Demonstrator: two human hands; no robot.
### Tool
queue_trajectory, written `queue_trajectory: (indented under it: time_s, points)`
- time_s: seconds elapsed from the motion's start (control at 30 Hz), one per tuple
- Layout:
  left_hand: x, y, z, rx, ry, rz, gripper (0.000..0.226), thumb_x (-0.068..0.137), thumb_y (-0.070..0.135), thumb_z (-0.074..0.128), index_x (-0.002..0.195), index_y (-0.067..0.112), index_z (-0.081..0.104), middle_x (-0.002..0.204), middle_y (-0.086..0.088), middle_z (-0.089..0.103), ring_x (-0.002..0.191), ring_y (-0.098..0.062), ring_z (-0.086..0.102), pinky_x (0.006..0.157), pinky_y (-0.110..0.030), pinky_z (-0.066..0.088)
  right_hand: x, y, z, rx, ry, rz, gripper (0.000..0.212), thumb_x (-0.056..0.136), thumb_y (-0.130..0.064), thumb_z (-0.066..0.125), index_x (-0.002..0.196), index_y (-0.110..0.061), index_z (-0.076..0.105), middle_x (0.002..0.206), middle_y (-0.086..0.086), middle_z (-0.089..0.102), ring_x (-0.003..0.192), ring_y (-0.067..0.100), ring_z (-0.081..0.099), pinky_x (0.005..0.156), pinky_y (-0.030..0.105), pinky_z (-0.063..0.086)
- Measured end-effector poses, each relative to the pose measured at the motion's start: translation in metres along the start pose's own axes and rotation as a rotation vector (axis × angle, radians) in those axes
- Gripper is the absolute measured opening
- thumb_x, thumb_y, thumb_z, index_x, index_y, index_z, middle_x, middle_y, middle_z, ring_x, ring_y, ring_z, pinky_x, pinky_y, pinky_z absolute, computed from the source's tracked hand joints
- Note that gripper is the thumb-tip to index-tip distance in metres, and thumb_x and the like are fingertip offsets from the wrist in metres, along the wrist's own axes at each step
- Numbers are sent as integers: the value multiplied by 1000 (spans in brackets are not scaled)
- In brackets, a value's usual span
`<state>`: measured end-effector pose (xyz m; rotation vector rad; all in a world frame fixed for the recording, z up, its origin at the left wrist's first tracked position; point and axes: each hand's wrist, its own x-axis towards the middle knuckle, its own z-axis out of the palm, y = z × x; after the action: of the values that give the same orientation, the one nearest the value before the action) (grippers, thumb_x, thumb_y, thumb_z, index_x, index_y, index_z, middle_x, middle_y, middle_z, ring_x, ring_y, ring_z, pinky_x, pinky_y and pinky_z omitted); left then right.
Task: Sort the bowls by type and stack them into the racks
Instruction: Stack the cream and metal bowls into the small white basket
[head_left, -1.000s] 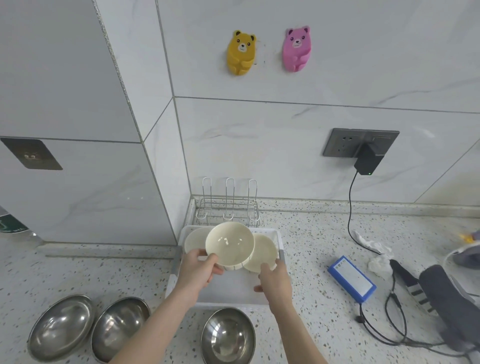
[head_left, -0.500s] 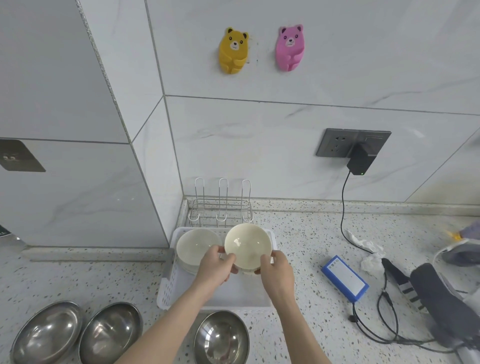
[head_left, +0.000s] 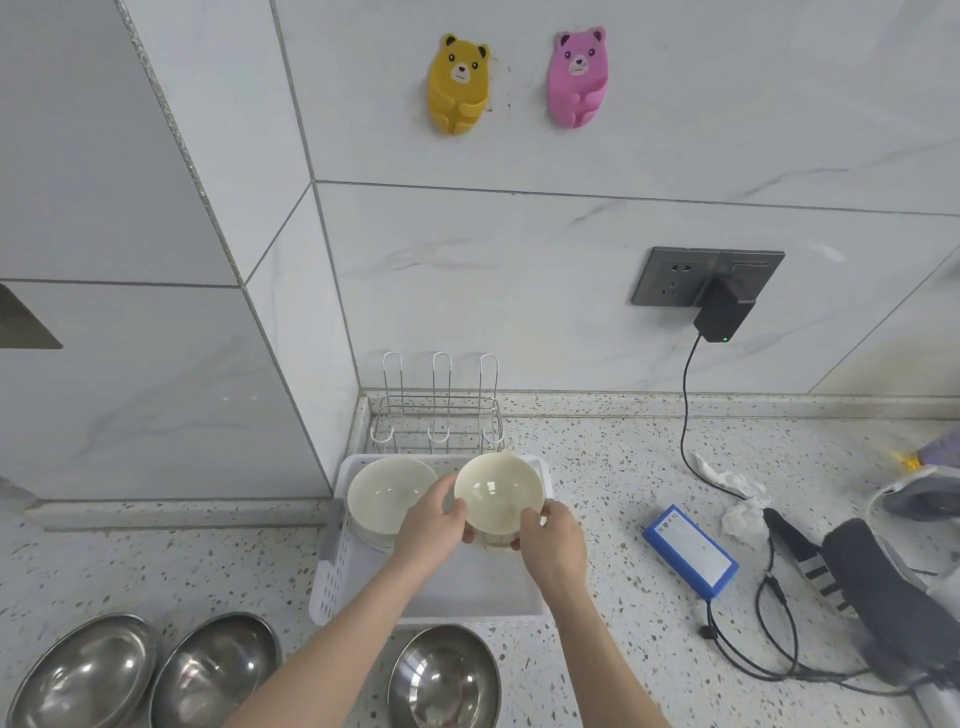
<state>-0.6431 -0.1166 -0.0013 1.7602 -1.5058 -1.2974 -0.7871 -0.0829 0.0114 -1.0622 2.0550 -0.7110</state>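
Note:
A cream bowl (head_left: 497, 498) is held over the right side of the white plastic basket (head_left: 332, 571). My left hand (head_left: 434, 527) grips its left rim and my right hand (head_left: 551, 535) grips its right side. A stack of cream bowls (head_left: 387, 491) stands in the basket's back left part. A wire rack (head_left: 439, 415) stands behind the basket against the wall. Three steel bowls lie on the counter in front: one far left (head_left: 85, 670), one beside it (head_left: 218, 667), one in front of the basket (head_left: 444, 675).
A blue box (head_left: 690, 551) lies to the right of the basket, with crumpled paper (head_left: 737, 499), black cables (head_left: 769, 639) and a dark device (head_left: 878, 587) beyond it. A charger (head_left: 719, 317) hangs from the wall socket. The wall corner closes in on the left.
The bowl in my hands has moved right and down, from above the stack toward the basket's right side. My right hand came up from the basket's edge onto the bowl.

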Motion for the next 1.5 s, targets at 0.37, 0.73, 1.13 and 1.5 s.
queue_trajectory:
  time_s: [0.37, 0.73, 1.13, 1.5]
  points:
    - [3, 4, 3, 31, -87, -49, 56, 90, 14, 42, 139, 42, 44, 68, -1, 72, 29, 2, 44, 34, -14, 29, 7, 6, 6, -140, -22, -8, 31, 97, -21, 38, 121, -9, 52, 97, 9, 70, 88, 25, 65, 67, 30, 46]
    - [-25, 10, -5, -63, -73, -88, 57, 93, 19, 46, 146, 39, 36, 92, -2, 73, 44, -9, 51, 39, -20, 32, -3, 8, 0, -33, -18, 16, 32, 100, -34, 44, 84, -10, 60, 74, 7, 74, 42, 11, 56, 56, 28, 51]
    - [-122, -38, -45, -344, 168, -199, 17, 99, 25, 52, 112, 18, 60, 90, -3, 75, 40, -8, 42, 36, -18, 26, -68, 20, -6, 208, -53, -57, 12, 95, -29, 52, 86, -22, 56, 77, -6, 72, 41, 9, 51, 54, 28, 48]
    - [-195, -150, -70, -664, 350, -567, 32, 98, 30, 53, 104, 0, 61, 92, -17, 75, 36, -9, 37, 32, -16, 22, -136, 79, 3, 167, -59, -33, 22, 93, -30, 52, 112, -22, 59, 74, 4, 70, 57, 13, 55, 59, 29, 46]
